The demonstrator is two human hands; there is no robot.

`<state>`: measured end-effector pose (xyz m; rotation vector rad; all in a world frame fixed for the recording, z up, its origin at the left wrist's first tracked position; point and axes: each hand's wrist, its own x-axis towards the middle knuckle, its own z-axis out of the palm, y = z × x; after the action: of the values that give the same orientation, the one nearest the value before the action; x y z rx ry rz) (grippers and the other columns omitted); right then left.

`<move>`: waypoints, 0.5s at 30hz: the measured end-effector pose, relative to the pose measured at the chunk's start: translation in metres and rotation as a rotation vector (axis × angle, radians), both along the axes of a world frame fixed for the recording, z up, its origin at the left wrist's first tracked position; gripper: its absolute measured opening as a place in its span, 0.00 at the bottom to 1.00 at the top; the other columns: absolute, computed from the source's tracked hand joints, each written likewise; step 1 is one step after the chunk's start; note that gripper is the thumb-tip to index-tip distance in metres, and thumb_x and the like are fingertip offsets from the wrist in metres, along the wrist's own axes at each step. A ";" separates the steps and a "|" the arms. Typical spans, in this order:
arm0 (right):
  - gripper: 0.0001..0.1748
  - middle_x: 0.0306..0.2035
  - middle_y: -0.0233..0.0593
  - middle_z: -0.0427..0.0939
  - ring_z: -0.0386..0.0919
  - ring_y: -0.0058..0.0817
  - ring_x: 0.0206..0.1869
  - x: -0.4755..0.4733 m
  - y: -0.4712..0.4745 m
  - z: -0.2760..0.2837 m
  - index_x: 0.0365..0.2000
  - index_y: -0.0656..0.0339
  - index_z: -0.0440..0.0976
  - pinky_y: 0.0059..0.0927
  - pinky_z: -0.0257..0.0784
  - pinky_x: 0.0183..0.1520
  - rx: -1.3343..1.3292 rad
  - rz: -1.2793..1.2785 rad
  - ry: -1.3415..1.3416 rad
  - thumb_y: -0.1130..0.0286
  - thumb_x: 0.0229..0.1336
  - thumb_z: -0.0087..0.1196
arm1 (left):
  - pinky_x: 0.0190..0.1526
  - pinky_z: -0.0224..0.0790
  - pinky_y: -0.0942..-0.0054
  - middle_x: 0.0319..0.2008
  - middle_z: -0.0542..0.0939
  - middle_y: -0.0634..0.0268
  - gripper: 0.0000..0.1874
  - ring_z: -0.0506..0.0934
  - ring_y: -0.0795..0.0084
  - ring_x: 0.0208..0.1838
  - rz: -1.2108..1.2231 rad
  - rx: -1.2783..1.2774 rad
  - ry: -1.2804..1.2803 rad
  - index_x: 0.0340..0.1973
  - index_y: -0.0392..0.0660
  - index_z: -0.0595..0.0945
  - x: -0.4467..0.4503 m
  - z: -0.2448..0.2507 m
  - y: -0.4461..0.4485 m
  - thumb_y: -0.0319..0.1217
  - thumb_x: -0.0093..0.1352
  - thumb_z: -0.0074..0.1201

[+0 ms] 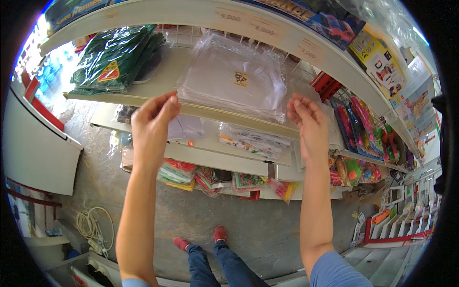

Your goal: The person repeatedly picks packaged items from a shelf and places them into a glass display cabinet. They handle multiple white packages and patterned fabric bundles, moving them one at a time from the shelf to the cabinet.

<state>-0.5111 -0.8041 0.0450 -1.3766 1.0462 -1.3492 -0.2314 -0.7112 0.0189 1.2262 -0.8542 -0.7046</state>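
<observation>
A stack of folded white garments in clear plastic bags [229, 75] lies on the shelf before me, its top bag bearing a small yellow label. My left hand [154, 113] is at the stack's front left corner, thumb and forefinger close together at the plastic edge. At the right edge is my right hand [310, 116], its fingers curled inward near the plastic. Whether either hand grips the plastic cannot be made out. Left of the stack rest dark green garments in clear bags [111, 61], with a red and yellow label on top.
Above runs a shelf edge with price tags [247, 25] and boxed toys [333, 28]. Lower shelves hold more bagged clothes [254, 140]. Colourful toys [362, 125] fill the right side. A coiled cable [89, 226] lies on the concrete floor [200, 215], left of my feet.
</observation>
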 end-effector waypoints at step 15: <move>0.16 0.29 0.41 0.80 0.77 0.24 0.30 0.008 -0.068 -0.019 0.34 0.70 0.77 0.25 0.72 0.35 0.031 -0.138 0.423 0.69 0.46 0.65 | 0.39 0.70 0.70 0.28 0.82 0.57 0.10 0.80 0.67 0.32 0.255 0.212 -0.760 0.30 0.38 0.81 -0.001 0.009 -0.066 0.33 0.61 0.59</move>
<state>-0.5029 -0.8725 0.0263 -1.6321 1.4565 -1.1557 -0.2320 -0.7776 0.0280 1.7999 -1.2250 -0.1000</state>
